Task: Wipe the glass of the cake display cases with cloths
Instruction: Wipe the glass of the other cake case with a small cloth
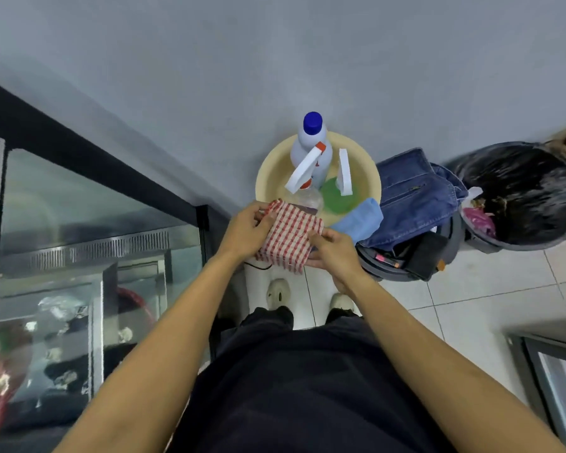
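Note:
A folded red-and-white checked cloth [288, 235] is held in front of me at waist height. My left hand [244, 232] grips its left edge, thumb on top. My right hand [335, 253] holds its right side, with fingers under the cloth. The glass cake display case [89, 243] with a black frame stands at my left. A blue cloth [358, 220] lies over the rim of a cream basin [268, 173] just beyond my hands.
In the basin stand a white bottle with a blue cap [311, 142], two spray bottles [303, 173] and a green lid [335, 199]. Denim clothing [412, 197] lies on a dark tub at right. A black-lined bin [520, 194] stands further right. White floor tiles lie below.

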Demonstrator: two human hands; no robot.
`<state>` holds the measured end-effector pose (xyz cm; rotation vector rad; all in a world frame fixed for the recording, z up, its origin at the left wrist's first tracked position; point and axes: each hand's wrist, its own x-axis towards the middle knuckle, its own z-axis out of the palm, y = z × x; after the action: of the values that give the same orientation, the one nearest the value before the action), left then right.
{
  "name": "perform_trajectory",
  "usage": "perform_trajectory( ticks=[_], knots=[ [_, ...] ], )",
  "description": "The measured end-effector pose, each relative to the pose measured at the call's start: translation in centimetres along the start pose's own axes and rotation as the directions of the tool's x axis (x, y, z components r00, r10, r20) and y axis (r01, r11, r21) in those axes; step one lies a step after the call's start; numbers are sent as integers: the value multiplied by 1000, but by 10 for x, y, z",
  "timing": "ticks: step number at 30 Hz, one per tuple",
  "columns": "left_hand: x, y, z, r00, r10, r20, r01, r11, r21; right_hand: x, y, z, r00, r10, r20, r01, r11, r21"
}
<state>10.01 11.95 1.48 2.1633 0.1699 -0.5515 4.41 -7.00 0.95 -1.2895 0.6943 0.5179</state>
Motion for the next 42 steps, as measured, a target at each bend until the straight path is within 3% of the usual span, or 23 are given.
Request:
perform_trajectory(
  ticks=[6, 8, 10, 11, 13, 15, 16, 19, 25, 30, 35, 42],
  knots=[
    [29, -3, 0, 993, 112, 25, -113, 992, 62, 19, -4, 9, 962, -117, -248, 95, 990, -101],
    [33, -11, 2, 975, 221, 2, -217, 957, 191, 15, -11, 6, 927, -189, -325, 125, 970, -207],
    [30, -17, 4, 916, 398, -55, -359, 873, 331, 7, -15, -4, 870, -317, -376, 181, 917, -354],
    [27, -19, 5, 866, 498, -40, -446, 807, 388, 3, -12, -13, 838, -416, -353, 227, 854, -467],
    [20, -31, 12, 749, 646, 146, -627, 621, 471, 0, -1, -32, 786, -588, -193, 277, 613, -740],
    [18, -50, 21, 677, 627, 385, -722, 466, 512, 4, 17, -51, 785, -620, -13, 273, 365, -890],
    [21, -58, 25, 674, 587, 450, -730, 431, 531, 7, 26, -58, 804, -593, 53, 272, 287, -919],
    [35, -63, 29, 667, 559, 492, -737, 402, 543, 13, 40, -65, 853, -484, 196, 297, 140, -945],
    [71, -58, 18, 528, 623, 577, -820, 197, 538, 27, 41, -74, 842, -430, 327, 321, -88, -943],
    [83, -49, 10, 535, 533, 655, -818, 134, 559, 29, 37, -76, 821, -433, 372, 338, -155, -928],
    [72, -62, 12, 465, 687, 558, -825, 108, 554, 32, 37, -77, 813, -429, 394, 346, -190, -919],
    [68, -69, 17, 504, 679, 533, -799, 133, 586, 34, 40, -75, 816, -434, 381, 322, -206, -924]
  ],
)
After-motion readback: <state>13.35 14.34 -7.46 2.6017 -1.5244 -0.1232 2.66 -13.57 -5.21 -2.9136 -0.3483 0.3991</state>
